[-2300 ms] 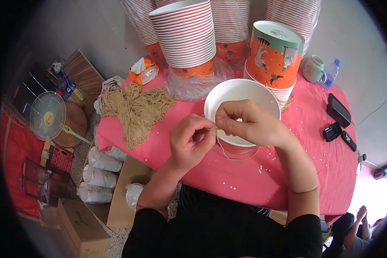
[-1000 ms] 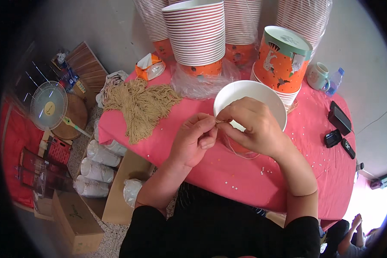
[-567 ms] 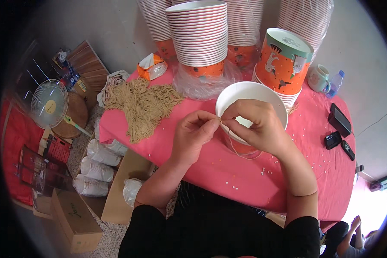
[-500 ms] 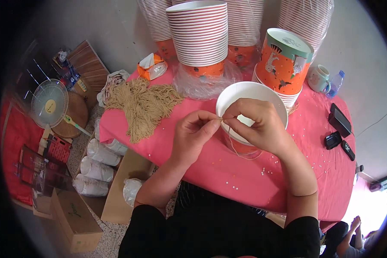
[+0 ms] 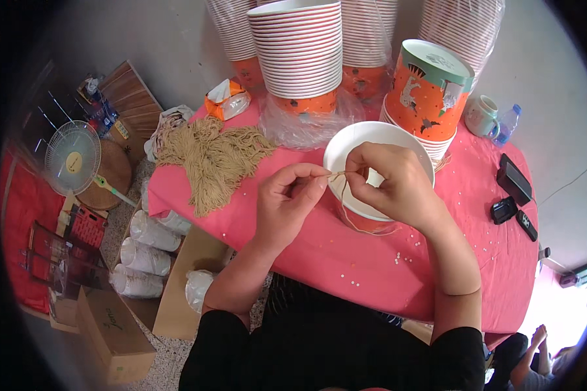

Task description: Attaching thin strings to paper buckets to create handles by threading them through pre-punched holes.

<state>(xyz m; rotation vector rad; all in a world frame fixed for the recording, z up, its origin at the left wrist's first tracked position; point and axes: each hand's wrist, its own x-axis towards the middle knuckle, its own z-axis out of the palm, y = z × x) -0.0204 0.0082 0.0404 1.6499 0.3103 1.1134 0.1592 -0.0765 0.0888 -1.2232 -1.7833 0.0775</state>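
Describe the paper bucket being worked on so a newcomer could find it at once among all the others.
On the pink table, look in front of the tall cup stacks at the back. The bucket stands alone under both hands, open white mouth up. Unlike the lidded orange bucket behind it, it has no lid and string looped at its rim.

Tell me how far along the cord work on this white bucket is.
Done: cannot tell; one lidded bucket stands behind. In hand: left hand and right hand pinch a tan cord at the white bucket rim. Left: a cord pile and tall bucket stacks.
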